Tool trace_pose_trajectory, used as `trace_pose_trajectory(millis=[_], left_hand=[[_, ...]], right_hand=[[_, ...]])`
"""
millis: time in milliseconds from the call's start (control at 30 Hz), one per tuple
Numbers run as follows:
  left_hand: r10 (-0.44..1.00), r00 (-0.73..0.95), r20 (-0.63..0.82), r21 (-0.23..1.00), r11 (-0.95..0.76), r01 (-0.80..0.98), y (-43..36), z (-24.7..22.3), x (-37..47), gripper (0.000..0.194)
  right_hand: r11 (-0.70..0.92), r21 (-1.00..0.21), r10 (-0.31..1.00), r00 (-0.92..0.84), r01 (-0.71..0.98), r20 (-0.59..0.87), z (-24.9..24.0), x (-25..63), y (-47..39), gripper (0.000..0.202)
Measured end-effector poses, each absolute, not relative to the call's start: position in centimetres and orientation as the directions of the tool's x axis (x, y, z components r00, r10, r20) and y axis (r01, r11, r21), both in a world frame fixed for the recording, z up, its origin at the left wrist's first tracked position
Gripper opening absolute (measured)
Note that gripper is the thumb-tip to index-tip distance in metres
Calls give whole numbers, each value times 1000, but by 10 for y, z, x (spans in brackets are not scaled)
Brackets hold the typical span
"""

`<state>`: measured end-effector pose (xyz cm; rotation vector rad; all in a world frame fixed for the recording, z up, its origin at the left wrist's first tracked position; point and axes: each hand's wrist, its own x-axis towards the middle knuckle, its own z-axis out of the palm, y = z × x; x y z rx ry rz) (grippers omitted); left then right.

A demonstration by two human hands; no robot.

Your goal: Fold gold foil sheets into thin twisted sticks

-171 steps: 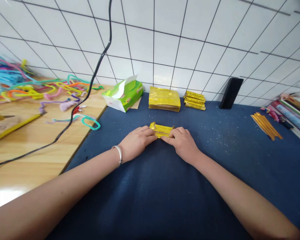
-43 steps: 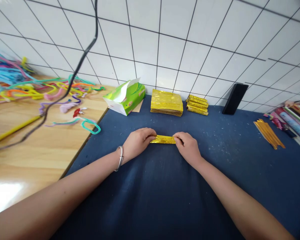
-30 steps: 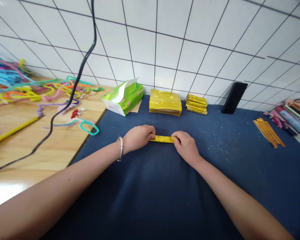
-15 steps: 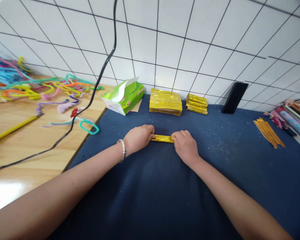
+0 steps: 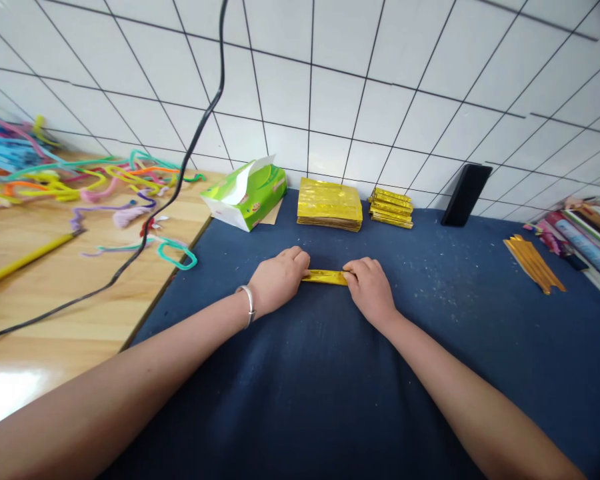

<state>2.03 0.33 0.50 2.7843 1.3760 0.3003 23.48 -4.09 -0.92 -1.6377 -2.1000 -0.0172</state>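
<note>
A narrow folded strip of shiny gold paper (image 5: 326,277) lies level between my hands, just over the dark blue surface. My left hand (image 5: 281,279), with a silver bangle at the wrist, pinches its left end. The right end is held in the closed fingers of my right hand (image 5: 369,288). Behind the strip sits a stack of gold sheets (image 5: 329,202), and to its right a smaller pile of folded gold strips (image 5: 391,207). More folded gold pieces (image 5: 534,263) lie at the far right. The fingers cover both ends of the strip.
A green tissue box (image 5: 254,193) stands at the back left. Against the tiled wall leans a black phone-like object (image 5: 466,195). A black cable (image 5: 183,167) crosses the left side, above wood holding colourful fuzzy stems (image 5: 55,183). Books (image 5: 593,247) lie at the right edge.
The view has shifted slightly. Both hands keep their hold on the gold strip, whose visible face looks slightly more creased and darker.
</note>
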Motion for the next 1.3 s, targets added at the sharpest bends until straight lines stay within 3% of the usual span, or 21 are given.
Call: trace_pose_trajectory(millis=[400,567,767,967,1167,1300], left_hand=[[750,652,108,52,-659,750,1,7,21,15],[749,639,175,78,-657,750,1,5,18,17],[712,647,273,213,-700,681,7,-1,13,16],[609,756,240,379,-776,504,13,4,12,21],[484,857,179,308,-854,418,3,9,25,31],[505,850,149,227,-854,468,-9,7,34,27]], right_hand=[[324,-204,905,-240,924,350,-5,233,-47,16],[324,-235,904,-227,917,361,-7,233,-50,20],[348,-356,895,-194,867,401,-7,237,-54,19],[488,-254,823,-345,835,451,-4,245,-55,19],[586,-137,762,-485,799,430,-8,244,-57,23],[593,-238,775,-465,769,428,-8,238,-60,21]])
